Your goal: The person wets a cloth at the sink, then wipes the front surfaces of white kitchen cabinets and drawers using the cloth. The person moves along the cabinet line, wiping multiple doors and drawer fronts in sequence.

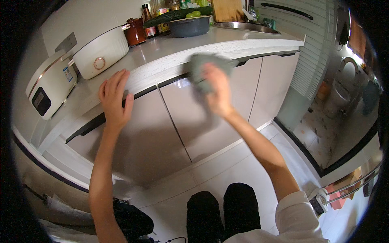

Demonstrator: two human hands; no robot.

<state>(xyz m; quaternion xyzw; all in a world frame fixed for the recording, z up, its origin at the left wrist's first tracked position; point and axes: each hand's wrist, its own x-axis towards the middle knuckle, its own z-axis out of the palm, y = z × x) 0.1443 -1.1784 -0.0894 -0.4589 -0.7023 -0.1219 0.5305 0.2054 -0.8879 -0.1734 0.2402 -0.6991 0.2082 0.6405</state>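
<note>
My right hand (219,88) grips a grey-green cloth (199,68), both blurred by motion. The cloth lies over the front edge of the speckled countertop (170,57) and the top of the cabinet doors below it. Against the counter edge further left rests my left hand (115,98), empty, its thumb spread from the fingers. Just beyond that hand stands a white electric pot (101,53) with a round dial. A white rice cooker (51,86) is to its left. Beneath the cloth, a pale cabinet door (185,112) catches the shadow of my right arm.
At the back are a brown lidded jar (135,32), several bottles, a grey basin (190,27) with a long green cucumber (179,15) across it, and a steel sink (247,26). A glass sliding door (307,60) stands right. Dark bags (130,217) lie on the floor left.
</note>
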